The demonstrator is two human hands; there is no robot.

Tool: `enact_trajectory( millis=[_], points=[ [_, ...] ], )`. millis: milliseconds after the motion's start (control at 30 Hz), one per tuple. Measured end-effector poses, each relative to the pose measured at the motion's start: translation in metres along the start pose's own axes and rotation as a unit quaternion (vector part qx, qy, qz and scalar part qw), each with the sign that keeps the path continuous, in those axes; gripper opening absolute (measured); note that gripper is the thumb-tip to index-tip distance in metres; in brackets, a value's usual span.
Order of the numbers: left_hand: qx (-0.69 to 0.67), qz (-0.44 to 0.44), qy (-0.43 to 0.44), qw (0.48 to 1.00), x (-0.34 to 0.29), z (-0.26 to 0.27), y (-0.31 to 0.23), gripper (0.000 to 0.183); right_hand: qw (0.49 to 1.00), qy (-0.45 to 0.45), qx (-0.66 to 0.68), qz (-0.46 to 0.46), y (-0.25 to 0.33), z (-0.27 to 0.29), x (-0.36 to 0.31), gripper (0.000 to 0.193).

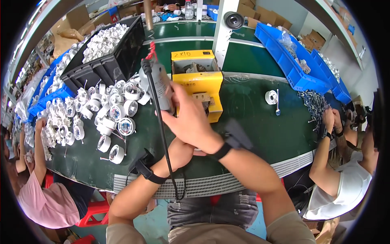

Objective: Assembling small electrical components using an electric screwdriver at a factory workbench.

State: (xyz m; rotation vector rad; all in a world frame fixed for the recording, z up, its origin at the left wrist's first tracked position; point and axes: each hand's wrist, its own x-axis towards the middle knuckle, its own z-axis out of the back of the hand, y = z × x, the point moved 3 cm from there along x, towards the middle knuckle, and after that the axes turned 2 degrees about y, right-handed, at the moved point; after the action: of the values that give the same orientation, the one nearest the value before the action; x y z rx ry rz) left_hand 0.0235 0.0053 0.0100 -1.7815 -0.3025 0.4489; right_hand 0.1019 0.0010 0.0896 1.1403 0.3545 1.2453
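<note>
Right hand (193, 116): gripping grey corded tool (163, 91), hanging between white parts (117, 113) and yellow box (197, 84). Left hand (178, 153): lying partly under right; grip hidden, cannot tell. Good handling, judged: keeping tool steady, routing black cable (164, 140) clear of left wrist.

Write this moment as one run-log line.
right hand: holds grey corded tool; left hand: partly hidden, grip unclear; yellow device: beyond hands; white round parts: left

Right grip (190, 116) on tool (163, 87), yellow box (199, 84)
</note>
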Motion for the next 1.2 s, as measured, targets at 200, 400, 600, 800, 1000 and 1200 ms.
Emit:
enact_trajectory(
  millis=[200, 400, 600, 800, 1000, 1200],
  points=[
    [-0.038, 0.034, 0.016, 0.999, 0.002, 0.001, 0.002, 0.036, 0.918, -0.179, 0.261, 0.240, 0.008, 0.015, 0.002, 0.059],
    [-0.045, 0.038, -0.020, 0.998, 0.004, 0.003, 0.005, 0.036, 0.925, -0.314, 0.155, 0.150, -0.008, 0.048, 0.019, 0.056],
    [-0.029, 0.052, -0.049, 0.997, 0.002, 0.007, 0.000, 0.036, 0.924, -0.317, 0.157, 0.146, -0.008, 0.048, 0.021, 0.052],
    [-0.018, 0.037, -0.050, 0.998, 0.003, 0.005, 0.000, 0.034, 0.927, -0.312, 0.164, 0.127, 0.001, 0.049, 0.015, 0.048],
    [-0.023, 0.055, -0.051, 0.997, 0.006, 0.008, 0.003, 0.036, 0.937, -0.283, 0.174, 0.113, -0.002, 0.047, 0.012, 0.041],
    [-0.012, 0.023, -0.033, 0.999, 0.006, 0.007, 0.000, 0.033, 0.931, -0.270, 0.211, 0.124, 0.003, 0.044, -0.026, 0.042]
  ],
)
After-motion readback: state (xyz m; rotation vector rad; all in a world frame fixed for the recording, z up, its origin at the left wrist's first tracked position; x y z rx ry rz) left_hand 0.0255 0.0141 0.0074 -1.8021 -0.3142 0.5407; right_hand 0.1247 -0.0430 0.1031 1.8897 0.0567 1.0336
